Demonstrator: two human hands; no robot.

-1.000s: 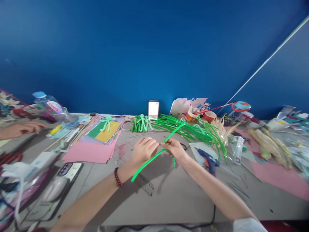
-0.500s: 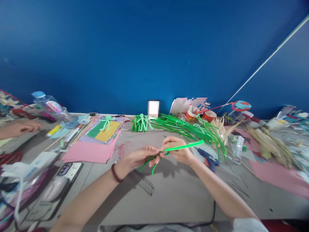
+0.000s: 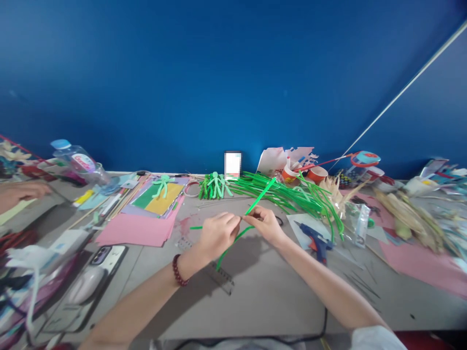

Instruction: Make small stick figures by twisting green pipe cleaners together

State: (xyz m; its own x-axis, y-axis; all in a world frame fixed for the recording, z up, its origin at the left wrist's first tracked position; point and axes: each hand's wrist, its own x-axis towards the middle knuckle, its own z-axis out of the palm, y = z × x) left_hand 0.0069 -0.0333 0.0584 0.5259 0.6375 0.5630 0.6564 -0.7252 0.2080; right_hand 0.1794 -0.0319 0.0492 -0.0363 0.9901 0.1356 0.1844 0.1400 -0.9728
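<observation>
Both hands meet over the middle of the table, each pinching green pipe cleaners [image 3: 261, 196] where the strands cross. My left hand [image 3: 220, 234], with a beaded bracelet at the wrist, is closed with its back upward. Thumb and fingertips of my right hand [image 3: 266, 224] press together at the crossing. One strand slants up to the right; others stick out left and down below the hands. A clear ruler [image 3: 224, 279] lies underneath. Behind are a heap of green pipe cleaners [image 3: 262, 187] and a cluster of small green twisted figures [image 3: 216, 185].
Pink paper [image 3: 134, 230], a phone [image 3: 113, 255] and a white mouse [image 3: 87, 285] are at the left. A blue glue gun [image 3: 319, 243] lies right of my hands. Another person's hand [image 3: 24, 193] is at the far left. Dried husks [image 3: 412, 218] lie at the right.
My left hand has turned over, back upward. The long green strand has swung from nearly level to steeply upward, and the lower strands have spread apart. The other person's hand has shifted left.
</observation>
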